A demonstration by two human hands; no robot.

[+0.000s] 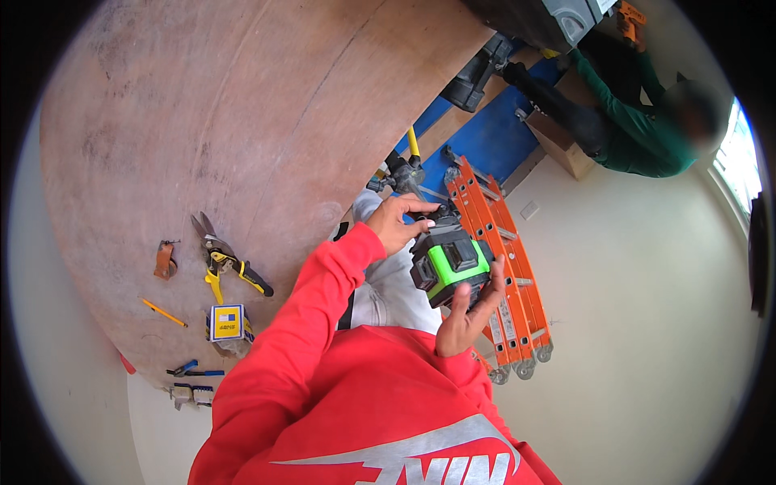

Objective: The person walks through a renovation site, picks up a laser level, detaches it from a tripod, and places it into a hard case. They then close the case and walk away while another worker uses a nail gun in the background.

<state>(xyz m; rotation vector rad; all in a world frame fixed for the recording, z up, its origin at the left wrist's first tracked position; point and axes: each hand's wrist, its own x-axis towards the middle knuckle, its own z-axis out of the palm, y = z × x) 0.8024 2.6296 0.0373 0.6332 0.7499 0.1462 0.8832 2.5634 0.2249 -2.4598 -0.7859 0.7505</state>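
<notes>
A black and bright green laser level (451, 264) is held over my lap, near the edge of a large wooden tabletop. Thumb and forefinger of my left hand (397, 224) pinch a small black part at its upper end, which looks like a mount or knob. From the lower right, my right hand (473, 309) supports the body, thumb and fingers against its sides. On the wood to my left lie aviation snips (227, 257) with yellow and black handles, a yellow pencil (163, 312), a brown leather-like holder (165, 260) and a yellow, blue and white box (228, 323).
Orange folded ladder (500, 260) stands right of my hands. Small blue-handled tools (195, 370) lie at the tabletop's lower left. Black tool cases (476, 73) are at the upper right, beyond them a person in green (630, 127) with an orange power tool (632, 21) and a cardboard box (561, 145).
</notes>
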